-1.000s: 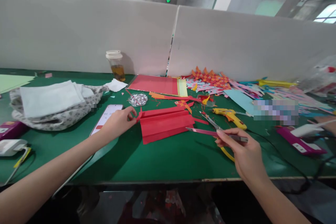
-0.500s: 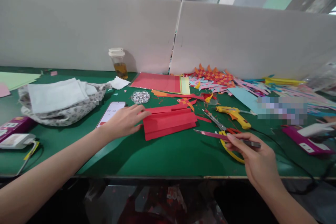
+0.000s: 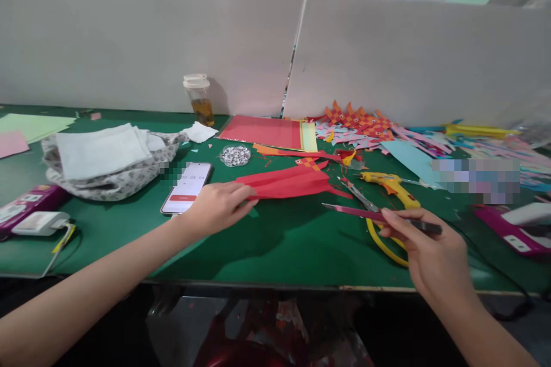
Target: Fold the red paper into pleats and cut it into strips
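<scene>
- Since half a second ago, the red paper [image 3: 293, 182] has been tipped up off the green table [image 3: 275, 252]; before, it lay flat.
- My left hand [image 3: 219, 206] holds the paper's left end, with the fingers closed on it.
- The paper is smooth and folded into long flat layers. It sits in the middle of the table, and its long side runs left to right.
- Now we see it almost from the edge, so its top is hard to see.
- My right hand [image 3: 430, 258] pinches a thin pink knife [image 3: 365, 213] between thumb and fingers.
- The knife is long and straight. Its sharp tip points left, near the paper's right end but not touching it. Its back end is hidden in my hand.
- Scissors [image 3: 360, 197] with a yellow loop lie under the knife, partly covered.
- A shiny phone [image 3: 188, 186] lies just beside my left hand.
- A yellow glue gun [image 3: 390, 183] lies behind the knife.
- Two blurry square patches hide small spots.
</scene>
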### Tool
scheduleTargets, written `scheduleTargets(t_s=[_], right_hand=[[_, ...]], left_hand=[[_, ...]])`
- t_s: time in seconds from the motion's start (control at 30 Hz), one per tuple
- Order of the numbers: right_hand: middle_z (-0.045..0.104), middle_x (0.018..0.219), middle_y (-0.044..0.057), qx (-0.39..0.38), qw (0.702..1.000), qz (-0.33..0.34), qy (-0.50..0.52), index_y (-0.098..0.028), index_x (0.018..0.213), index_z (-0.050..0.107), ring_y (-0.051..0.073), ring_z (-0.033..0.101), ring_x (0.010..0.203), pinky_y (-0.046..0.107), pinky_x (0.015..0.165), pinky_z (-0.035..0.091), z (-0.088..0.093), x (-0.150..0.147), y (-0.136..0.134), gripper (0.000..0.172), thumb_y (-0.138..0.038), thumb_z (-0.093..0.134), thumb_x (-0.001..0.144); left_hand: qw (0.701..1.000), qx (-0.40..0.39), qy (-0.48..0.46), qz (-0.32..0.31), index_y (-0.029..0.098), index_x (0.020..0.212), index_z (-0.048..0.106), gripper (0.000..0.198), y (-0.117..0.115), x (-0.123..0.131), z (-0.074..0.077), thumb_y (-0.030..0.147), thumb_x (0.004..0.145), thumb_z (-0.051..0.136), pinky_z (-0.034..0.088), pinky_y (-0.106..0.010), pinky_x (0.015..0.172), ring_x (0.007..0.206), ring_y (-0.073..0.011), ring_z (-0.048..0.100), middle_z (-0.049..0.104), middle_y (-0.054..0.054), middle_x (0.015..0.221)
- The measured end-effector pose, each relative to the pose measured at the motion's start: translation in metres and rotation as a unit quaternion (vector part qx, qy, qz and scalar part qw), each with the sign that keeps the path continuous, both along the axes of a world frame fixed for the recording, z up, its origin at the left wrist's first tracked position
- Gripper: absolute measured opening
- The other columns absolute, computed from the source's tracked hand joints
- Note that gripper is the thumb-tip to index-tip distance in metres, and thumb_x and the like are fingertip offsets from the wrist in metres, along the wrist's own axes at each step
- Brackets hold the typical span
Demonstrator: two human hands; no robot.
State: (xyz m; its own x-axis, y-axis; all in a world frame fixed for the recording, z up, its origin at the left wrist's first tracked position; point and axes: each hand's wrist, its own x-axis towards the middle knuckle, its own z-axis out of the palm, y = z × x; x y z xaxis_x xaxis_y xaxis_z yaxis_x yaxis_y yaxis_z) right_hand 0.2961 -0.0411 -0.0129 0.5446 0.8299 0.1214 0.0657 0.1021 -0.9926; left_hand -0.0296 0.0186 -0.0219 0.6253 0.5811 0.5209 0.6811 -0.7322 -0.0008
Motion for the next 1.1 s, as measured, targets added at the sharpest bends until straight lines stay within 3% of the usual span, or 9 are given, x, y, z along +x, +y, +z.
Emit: scheduleTargets(t_s=[0.13, 0.23, 0.33, 0.43, 0.57, 0.73, 0.87, 1.0, 1.1], right_hand=[[0.058, 0.048, -0.002, -0.006, 1.000, 0.009, 0.020, -0.016, 0.063, 0.062, 0.009, 0.057, 0.048, 0.017, 0.053, 0.047, -0.001, -0.005, 0.006, 0.026, -0.029, 0.082, 0.051], [0.056, 0.047, -0.003, 0.012, 0.999, 0.015, 0.029, -0.016, 0.061, 0.062, 0.009, 0.057, 0.049, 0.017, 0.052, 0.047, -0.002, -0.007, 0.009, 0.024, -0.027, 0.081, 0.052], [0.056, 0.050, -0.003, 0.029, 0.999, 0.011, 0.040, -0.015, 0.059, 0.062, 0.008, 0.056, 0.046, 0.016, 0.051, 0.047, -0.001, -0.008, 0.010, 0.022, -0.025, 0.081, 0.052], [0.056, 0.050, -0.003, 0.038, 0.997, 0.015, 0.063, -0.015, 0.059, 0.062, 0.008, 0.056, 0.046, 0.015, 0.050, 0.048, -0.001, -0.009, 0.011, 0.022, -0.022, 0.081, 0.052], [0.058, 0.053, -0.003, 0.033, 0.994, 0.033, 0.097, -0.016, 0.067, 0.062, 0.008, 0.056, 0.045, 0.015, 0.046, 0.046, 0.000, -0.012, 0.012, 0.025, -0.020, 0.081, 0.051], [0.061, 0.056, -0.001, -0.033, 0.988, 0.122, 0.086, -0.018, 0.068, 0.061, 0.009, 0.056, 0.045, 0.018, 0.045, 0.046, 0.001, -0.020, 0.014, 0.023, -0.029, 0.078, 0.058], [0.062, 0.058, -0.001, -0.114, 0.967, 0.215, 0.078, -0.018, 0.070, 0.060, 0.011, 0.058, 0.050, 0.021, 0.051, 0.049, -0.001, -0.032, 0.015, 0.026, -0.029, 0.080, 0.057], [0.064, 0.060, 0.000, -0.143, 0.960, 0.232, 0.061, -0.016, 0.069, 0.059, 0.013, 0.061, 0.055, 0.024, 0.057, 0.051, -0.005, -0.041, 0.020, 0.029, -0.027, 0.081, 0.054], [0.064, 0.059, 0.002, -0.142, 0.964, 0.221, 0.049, -0.016, 0.065, 0.057, 0.013, 0.061, 0.054, 0.024, 0.056, 0.051, -0.009, -0.042, 0.025, 0.029, -0.031, 0.080, 0.056]], left_hand=[[0.966, -0.172, -0.160, 0.107, 0.018, 0.084, 0.054, 0.020, 0.007, -0.001, 0.010, 0.036, 0.087, 0.044, 0.034, -0.020, 0.046, 0.048, -0.0085, 0.048, 0.054, 0.004, 0.056], [0.896, -0.303, -0.308, 0.101, 0.018, 0.088, 0.055, 0.024, 0.014, -0.003, 0.013, 0.040, 0.086, 0.046, 0.041, -0.020, 0.049, 0.049, -0.0094, 0.054, 0.059, 0.003, 0.058], [0.845, -0.354, -0.388, 0.098, 0.016, 0.087, 0.058, 0.028, 0.017, -0.004, 0.010, 0.043, 0.081, 0.054, 0.043, -0.020, 0.049, 0.055, -0.0117, 0.060, 0.065, -0.001, 0.067], [0.854, -0.353, -0.371, 0.091, 0.017, 0.082, 0.064, 0.028, 0.012, -0.001, 0.004, 0.044, 0.077, 0.059, 0.042, -0.021, 0.051, 0.066, -0.0140, 0.061, 0.068, -0.003, 0.075], [0.875, -0.410, -0.258, 0.021, 0.022, 0.082, 0.068, 0.024, 0.000, 0.005, -0.004, 0.042, 0.081, 0.055, 0.043, -0.023, 0.061, 0.083, -0.0161, 0.061, 0.069, -0.001, 0.088], [0.847, -0.447, -0.287, 0.035, 0.019, 0.082, 0.055, 0.016, -0.006, 0.008, -0.020, 0.034, 0.077, 0.060, 0.045, -0.021, 0.058, 0.067, -0.0119, 0.060, 0.064, 0.002, 0.072], [0.817, -0.497, -0.290, 0.042, 0.021, 0.085, 0.044, 0.023, -0.007, 0.006, -0.027, 0.030, 0.074, 0.061, 0.045, -0.018, 0.046, 0.057, -0.0107, 0.059, 0.058, 0.004, 0.068], [0.828, -0.495, -0.257, 0.054, 0.023, 0.095, 0.042, 0.032, -0.009, 0.003, -0.022, 0.032, 0.072, 0.063, 0.040, -0.017, 0.036, 0.040, -0.0059, 0.055, 0.060, 0.003, 0.086], [0.821, -0.509, -0.251, 0.056, 0.023, 0.091, 0.040, 0.030, -0.007, 0.002, -0.024, 0.033, 0.074, 0.061, 0.036, -0.016, 0.031, 0.034, -0.0062, 0.052, 0.061, 0.004, 0.078]])
